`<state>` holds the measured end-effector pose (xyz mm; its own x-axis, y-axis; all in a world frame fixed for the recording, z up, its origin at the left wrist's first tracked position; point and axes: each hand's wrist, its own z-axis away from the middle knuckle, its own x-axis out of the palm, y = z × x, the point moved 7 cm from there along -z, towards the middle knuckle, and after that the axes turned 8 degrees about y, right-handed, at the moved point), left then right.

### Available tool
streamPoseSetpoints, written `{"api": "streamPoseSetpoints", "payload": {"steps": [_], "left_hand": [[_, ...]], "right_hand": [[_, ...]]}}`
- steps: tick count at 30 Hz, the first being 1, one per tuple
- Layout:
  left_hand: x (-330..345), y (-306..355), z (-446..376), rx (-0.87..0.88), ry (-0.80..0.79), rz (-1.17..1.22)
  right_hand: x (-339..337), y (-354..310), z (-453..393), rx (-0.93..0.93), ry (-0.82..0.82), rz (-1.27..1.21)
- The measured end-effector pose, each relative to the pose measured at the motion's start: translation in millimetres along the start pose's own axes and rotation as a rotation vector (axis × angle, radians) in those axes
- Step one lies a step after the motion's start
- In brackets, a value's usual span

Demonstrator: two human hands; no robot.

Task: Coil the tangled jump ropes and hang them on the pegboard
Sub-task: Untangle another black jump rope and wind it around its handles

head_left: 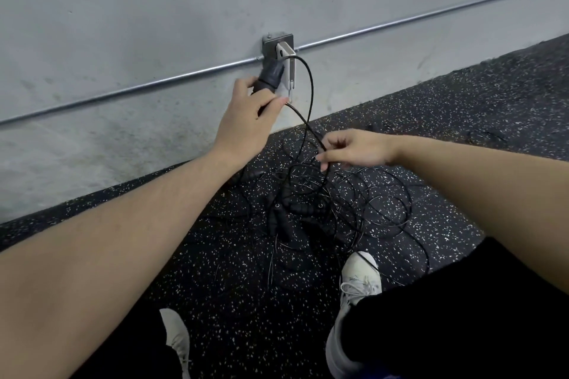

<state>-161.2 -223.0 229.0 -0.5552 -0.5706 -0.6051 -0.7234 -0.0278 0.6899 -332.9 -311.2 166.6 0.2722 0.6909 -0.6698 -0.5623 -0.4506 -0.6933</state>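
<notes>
Shoes (pixel 358 289) (white), tangled ropes (pixel 311 203); wall outlet (pixel 278 49)

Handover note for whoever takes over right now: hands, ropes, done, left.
Left hand: grips a black jump rope handle, raised near the wall outlet box.
Right hand: pinches that rope's cord, which loops up between the hands.
Tangled pile of remaining ropes and handles lies on the speckled floor, in front of the white shoes.
Done: one rope partly lifted out.
Left: free it, coil it, coil the others, hang all. No pegboard in view.
</notes>
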Motion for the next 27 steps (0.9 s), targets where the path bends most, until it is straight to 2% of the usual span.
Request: {"api": "streamPoseSetpoints", "payload": {"steps": [3,7,9,12,15,18,27], "left_hand": [[-5,-25,-9,-0.131,0.043,-0.063],[-3,-66,-10,-0.299,-0.015,-0.192],[0,-76,-8,-0.318,-0.042,-0.269],[9,-61,-6,-0.235,-0.006,-0.287],[30,-34,-2,-0.136,-0.003,-0.24],[66,-14,10,-0.084,-0.081,-0.109],[123,3,15,-0.257,-0.262,0.255]], "right_hand": [[6,10,-12,0.031,-0.006,0.033],[-10,4,-20,0.004,0.106,0.062],[-16,7,-21,0.05,0.131,-0.046],[-23,10,-23,0.115,0.145,-0.203],[-36,9,-24,0.157,0.233,-0.357],[-44,8,-25,0.212,0.307,-0.545],[-63,25,-16,0.329,0.468,-0.762]]}}
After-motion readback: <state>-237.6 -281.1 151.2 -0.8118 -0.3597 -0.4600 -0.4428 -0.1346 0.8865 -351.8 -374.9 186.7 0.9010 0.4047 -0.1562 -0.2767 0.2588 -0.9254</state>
